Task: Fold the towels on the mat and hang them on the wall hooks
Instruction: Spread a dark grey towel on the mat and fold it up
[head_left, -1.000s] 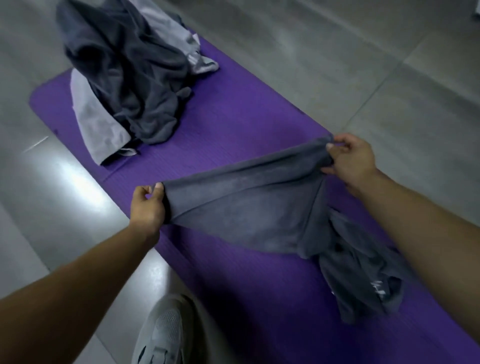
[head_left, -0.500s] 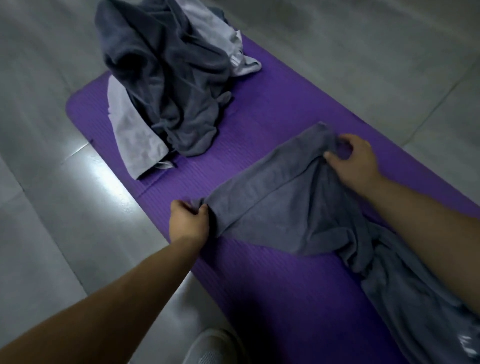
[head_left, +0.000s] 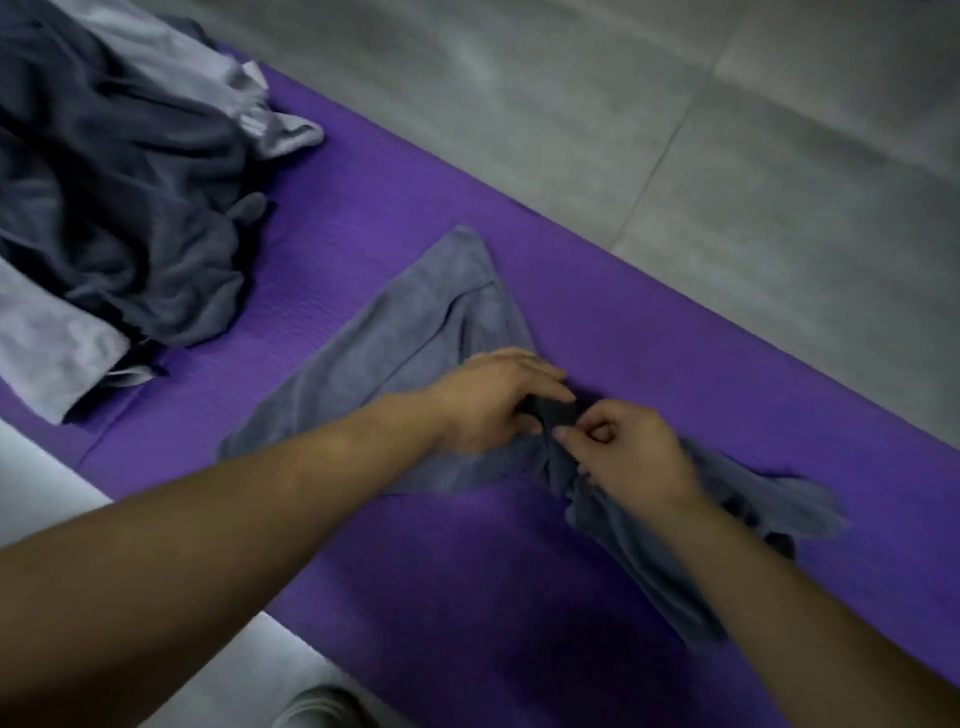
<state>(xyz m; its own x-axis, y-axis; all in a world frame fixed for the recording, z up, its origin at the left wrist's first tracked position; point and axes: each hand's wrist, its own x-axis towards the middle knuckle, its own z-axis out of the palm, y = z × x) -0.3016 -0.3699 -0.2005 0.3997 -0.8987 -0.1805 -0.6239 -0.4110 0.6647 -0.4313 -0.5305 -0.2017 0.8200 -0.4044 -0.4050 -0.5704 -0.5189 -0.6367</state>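
Bunching is spoiling the grey towel (head_left: 395, 353): left hand (head_left: 493, 400) and right hand (head_left: 631, 454), close together, are pinching its twisted middle, which probably wants pulling flat along the mat (head_left: 493, 597).

Purple ribbed mat (head_left: 395, 218), mid-grey towel (head_left: 415, 322), dk & lt grey pile (head_left: 130, 208), grey tile floor (head_left: 675, 104).
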